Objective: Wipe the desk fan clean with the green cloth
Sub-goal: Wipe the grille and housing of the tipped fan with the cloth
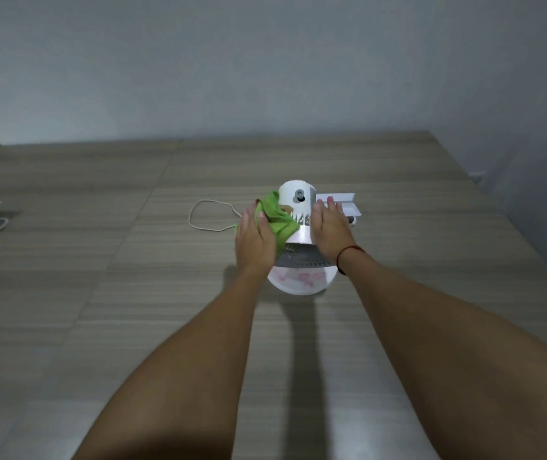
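Evidently the wiping is under way but not far enough along to call done. The desk fan stands near the middle of the wood-grain surface, its rounded white rear housing with a small grey knob turned up toward the camera. The left hand lies with fairly straight fingers over the bunched green cloth, pressing it against the left flank of the housing; I see no clenched grip on it. The right hand is released and flat, palm against the right flank, steadying the fan and holding nothing.

By my judgement only the left side of the housing is being worked now. The grey grille below the hands, the right flank under the bare palm and the round white part nearest the person, which shows faint pinkish marks, all look yet to be covered, though how clean any of them is cannot be told from this view. The fan's cord loops loosely on the surface to the left, and a white box sits just behind the fan
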Motion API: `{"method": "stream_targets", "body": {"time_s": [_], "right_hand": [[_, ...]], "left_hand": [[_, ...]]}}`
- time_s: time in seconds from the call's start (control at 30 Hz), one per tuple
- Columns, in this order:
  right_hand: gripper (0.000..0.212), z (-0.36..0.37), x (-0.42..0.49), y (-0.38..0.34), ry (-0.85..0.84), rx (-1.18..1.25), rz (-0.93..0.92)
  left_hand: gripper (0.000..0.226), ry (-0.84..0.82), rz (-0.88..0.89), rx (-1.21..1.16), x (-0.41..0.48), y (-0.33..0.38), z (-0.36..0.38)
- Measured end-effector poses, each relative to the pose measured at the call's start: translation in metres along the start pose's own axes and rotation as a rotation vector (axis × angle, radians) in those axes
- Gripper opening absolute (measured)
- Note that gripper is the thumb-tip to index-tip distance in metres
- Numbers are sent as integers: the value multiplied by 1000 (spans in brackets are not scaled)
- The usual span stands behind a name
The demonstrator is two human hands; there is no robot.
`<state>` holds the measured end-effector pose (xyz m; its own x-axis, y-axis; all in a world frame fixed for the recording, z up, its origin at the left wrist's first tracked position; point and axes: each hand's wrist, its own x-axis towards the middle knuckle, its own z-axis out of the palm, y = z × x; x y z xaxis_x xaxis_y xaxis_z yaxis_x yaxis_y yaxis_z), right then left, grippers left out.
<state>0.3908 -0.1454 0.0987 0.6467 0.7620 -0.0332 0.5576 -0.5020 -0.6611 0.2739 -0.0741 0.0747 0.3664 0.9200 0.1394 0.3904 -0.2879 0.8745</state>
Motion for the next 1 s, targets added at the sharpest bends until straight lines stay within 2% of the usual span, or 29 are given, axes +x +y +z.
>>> {"method": "stream_targets", "body": {"time_s": [0.07,0.17,0.27,0.37,0.43,0.53,0.6,0.67,0.83,1.0], "right_hand": [[48,1,1,2,10,2,-21],[49,3,4,5,33,-1,-25],[48,8,7,9,71,-12,-32],[45,10,8,8,92,-30,-6],[44,10,10,4,89,-18,19],[44,8,8,2,82,22,39],[44,6,6,5,87,34,43],[43,6,5,7,93,22,21],[44,6,11,9,97,64,-40],[46,0,18,19,151,118,-68]], "left_hand": [[49,-12,-179,-137,8,-6,-3],[66,-78,-489,-370,12,-15,-6],[71,-119,-564,-358,11,-21,-6],[58,-51,-420,-198,10,-14,-6],[51,-19,-230,-90,6,-3,-7],[50,-75,95,-20,2,9,-6],[50,-144,169,6,4,7,-7],[50,-167,80,-36,8,-2,-10],[58,-170,-347,-219,27,-15,-13],[63,-235,-538,-409,43,-35,-7]]}}
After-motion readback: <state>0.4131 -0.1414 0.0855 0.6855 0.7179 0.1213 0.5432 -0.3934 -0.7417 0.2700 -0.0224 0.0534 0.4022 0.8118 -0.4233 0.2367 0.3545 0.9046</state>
